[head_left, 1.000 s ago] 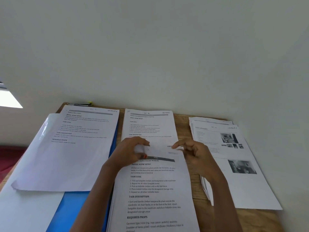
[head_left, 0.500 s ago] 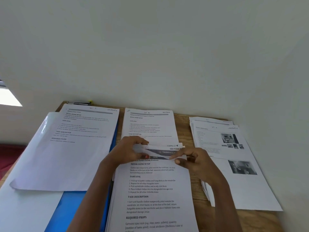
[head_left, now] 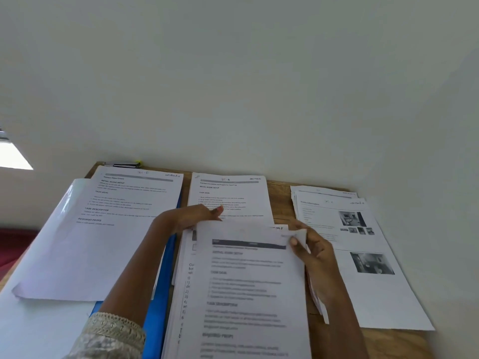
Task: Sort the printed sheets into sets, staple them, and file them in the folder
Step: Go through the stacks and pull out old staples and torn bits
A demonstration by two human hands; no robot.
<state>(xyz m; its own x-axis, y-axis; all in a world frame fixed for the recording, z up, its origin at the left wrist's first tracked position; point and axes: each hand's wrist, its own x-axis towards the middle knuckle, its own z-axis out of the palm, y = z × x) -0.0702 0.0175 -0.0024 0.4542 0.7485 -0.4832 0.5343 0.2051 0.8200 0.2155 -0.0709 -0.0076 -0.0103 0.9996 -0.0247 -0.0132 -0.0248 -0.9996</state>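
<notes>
A thick stack of printed sheets [head_left: 181,294] lies in front of me on the wooden table. My right hand [head_left: 315,252] pinches the top right corner of its top sheet [head_left: 248,294], which is lifted and shifted right. My left hand [head_left: 191,218] rests on the stack's top left corner, fingers extended. Three sorted piles lie beyond: a left pile [head_left: 108,224], a middle pile [head_left: 230,195] and a right pile with photos [head_left: 357,255]. A blue folder [head_left: 158,307] lies under the left pile. A black stapler [head_left: 124,165] sits at the far left edge by the wall.
A white wall rises directly behind the table [head_left: 281,203]. A large blank white sheet [head_left: 33,330] lies at the near left. A dark red surface [head_left: 13,244] shows beyond the table's left edge.
My right hand has peeled the top sheet off the stack and drawn it right and toward me. My left hand slid up to the stack's top left corner.
</notes>
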